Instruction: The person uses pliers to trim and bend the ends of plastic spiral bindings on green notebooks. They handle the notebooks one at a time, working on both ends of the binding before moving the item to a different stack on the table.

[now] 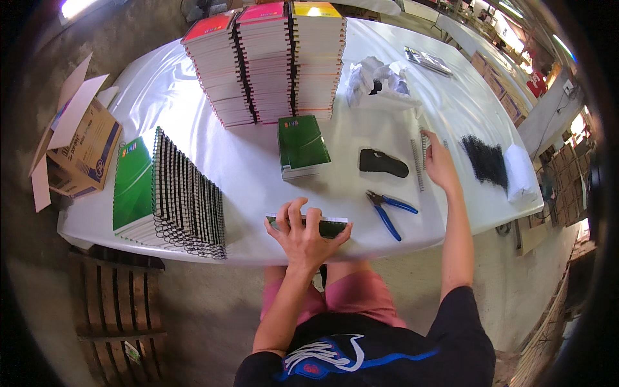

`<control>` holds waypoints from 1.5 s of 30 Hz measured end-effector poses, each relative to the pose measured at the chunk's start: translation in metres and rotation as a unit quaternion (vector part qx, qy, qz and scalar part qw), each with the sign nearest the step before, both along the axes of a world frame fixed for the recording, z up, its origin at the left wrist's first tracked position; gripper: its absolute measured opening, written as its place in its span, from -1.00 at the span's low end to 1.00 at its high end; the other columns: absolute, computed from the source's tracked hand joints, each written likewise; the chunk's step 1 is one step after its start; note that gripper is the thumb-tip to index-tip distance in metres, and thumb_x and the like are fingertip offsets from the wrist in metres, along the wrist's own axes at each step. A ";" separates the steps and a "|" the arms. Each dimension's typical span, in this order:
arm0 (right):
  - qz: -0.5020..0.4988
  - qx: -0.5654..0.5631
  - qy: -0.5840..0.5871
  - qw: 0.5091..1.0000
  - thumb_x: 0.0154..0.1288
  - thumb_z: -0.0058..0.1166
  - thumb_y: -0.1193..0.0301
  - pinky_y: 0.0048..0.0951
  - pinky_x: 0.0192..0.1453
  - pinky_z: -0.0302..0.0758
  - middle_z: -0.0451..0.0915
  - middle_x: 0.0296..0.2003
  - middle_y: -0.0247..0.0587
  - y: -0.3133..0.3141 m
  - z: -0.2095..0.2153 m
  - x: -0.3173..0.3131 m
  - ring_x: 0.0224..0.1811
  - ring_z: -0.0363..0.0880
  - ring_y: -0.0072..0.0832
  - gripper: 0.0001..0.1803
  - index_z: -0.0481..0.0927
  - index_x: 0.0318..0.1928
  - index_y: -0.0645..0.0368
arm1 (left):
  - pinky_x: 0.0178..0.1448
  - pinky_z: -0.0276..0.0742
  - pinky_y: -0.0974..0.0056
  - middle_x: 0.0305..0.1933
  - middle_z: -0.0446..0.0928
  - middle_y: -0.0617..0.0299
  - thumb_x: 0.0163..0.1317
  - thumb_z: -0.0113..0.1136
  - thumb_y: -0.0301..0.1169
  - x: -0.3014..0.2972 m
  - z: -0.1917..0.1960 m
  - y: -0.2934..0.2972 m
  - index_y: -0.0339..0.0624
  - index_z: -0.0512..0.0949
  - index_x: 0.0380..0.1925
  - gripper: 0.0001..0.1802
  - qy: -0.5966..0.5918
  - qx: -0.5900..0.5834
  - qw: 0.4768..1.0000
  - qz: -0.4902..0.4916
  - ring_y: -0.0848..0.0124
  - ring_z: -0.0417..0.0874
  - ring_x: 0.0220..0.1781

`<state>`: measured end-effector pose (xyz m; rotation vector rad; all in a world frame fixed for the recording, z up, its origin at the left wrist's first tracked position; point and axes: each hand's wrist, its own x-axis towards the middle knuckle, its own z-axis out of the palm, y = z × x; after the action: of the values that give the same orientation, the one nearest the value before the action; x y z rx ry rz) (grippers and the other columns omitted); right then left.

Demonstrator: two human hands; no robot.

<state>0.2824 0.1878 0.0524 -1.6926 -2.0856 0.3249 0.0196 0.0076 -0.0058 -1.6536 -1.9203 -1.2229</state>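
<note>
My left hand (303, 238) grips a green-covered notebook (334, 227) on edge at the table's near side, fingers over its top. Further right, my right hand (440, 161) has its fingertips closed on a thin spiral binding coil (423, 143). A second coil (417, 169) lies just beside it. Between my hands are blue-handled pliers (387, 213) with their jaws apart and a flat black piece (382, 163). Beyond my left hand lies a small stack of green-covered notebooks (303, 147). A pile of black coils (485, 160) sits right of my right hand.
Tall notebook stacks (264, 68) stand at the back of the white-covered table (251, 193). Spiral-bound green notebooks (135, 184) fan out at left, near an open cardboard box (87, 151). Crumpled white plastic (380, 84) and a white roll (519, 174) lie at right.
</note>
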 end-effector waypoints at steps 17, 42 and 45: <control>0.313 -0.074 0.228 0.919 0.26 0.08 0.45 -0.47 -0.37 0.38 0.51 -0.50 -0.20 -0.119 -0.008 -0.094 -0.48 0.45 -0.46 -0.81 0.65 -0.13 0.14 | 0.08 0.06 -0.14 -0.24 0.38 0.32 -0.35 0.46 0.06 0.001 -0.004 -0.001 0.06 0.47 -0.52 -0.51 0.024 -0.019 1.000 0.000 0.22 0.33 -0.01; 0.237 -0.097 0.214 0.943 0.26 0.08 0.33 -0.35 -0.35 0.41 0.48 -0.51 -0.20 -0.131 0.008 -0.101 -0.49 0.49 -0.25 -0.76 0.58 -0.10 0.12 | 0.05 0.10 0.01 -0.35 0.40 0.36 -0.13 0.32 0.12 -0.018 0.001 -0.011 0.05 0.52 -0.44 -0.55 0.025 -0.056 0.997 -0.045 0.34 0.40 -0.14; 0.291 0.038 0.182 0.938 0.27 0.06 0.36 -0.38 -0.35 0.41 0.49 -0.51 -0.23 -0.125 -0.007 -0.096 -0.48 0.49 -0.36 -0.79 0.57 -0.10 0.10 | 0.05 0.12 0.03 -0.35 0.40 0.30 -0.22 0.41 0.07 -0.017 0.004 -0.011 0.00 0.55 -0.39 -0.51 0.020 -0.041 0.997 -0.066 0.28 0.40 -0.11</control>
<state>0.1865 0.0626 0.0449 -0.8487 -2.2216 0.6686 0.0027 -0.0036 -0.0019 -1.8581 -1.8873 -1.1644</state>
